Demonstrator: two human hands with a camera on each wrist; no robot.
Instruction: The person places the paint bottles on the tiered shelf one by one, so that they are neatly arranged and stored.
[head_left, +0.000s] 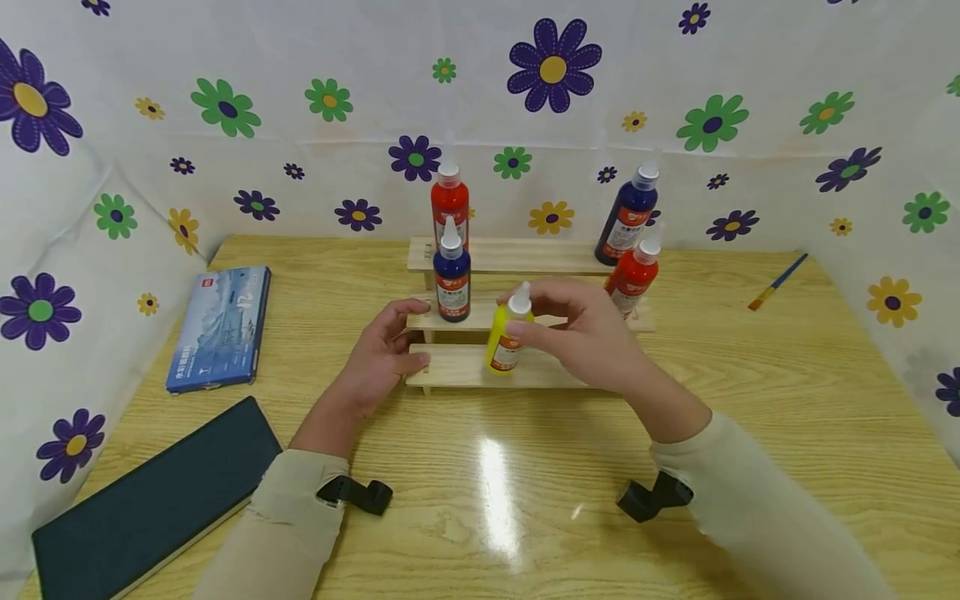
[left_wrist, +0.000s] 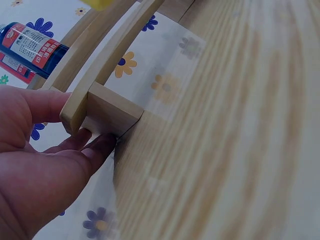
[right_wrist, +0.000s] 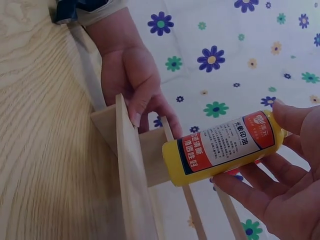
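A yellow ink bottle (head_left: 504, 343) with a white nozzle cap is pinched near its top between the thumb and fingers of my right hand (head_left: 592, 333). In the right wrist view the bottle (right_wrist: 220, 150) is tilted, its base close to the rack's front plank. My left hand (head_left: 378, 358) holds the left end of a three-step wooden rack (head_left: 570, 373), its fingers around the plank end and leg in the left wrist view. A blue bottle (head_left: 452, 287) stands on the middle step, a red bottle (head_left: 450, 200) behind it. Further right are another blue bottle (head_left: 628, 221) and a red bottle (head_left: 632, 279).
On the left of the wooden table (head_left: 420, 533) lie a blue flat box (head_left: 219, 329) and a dark, book-like slab (head_left: 157, 500). A paintbrush (head_left: 778, 282) lies at the far right. Behind the rack hangs a white flowered cloth (head_left: 337, 50).
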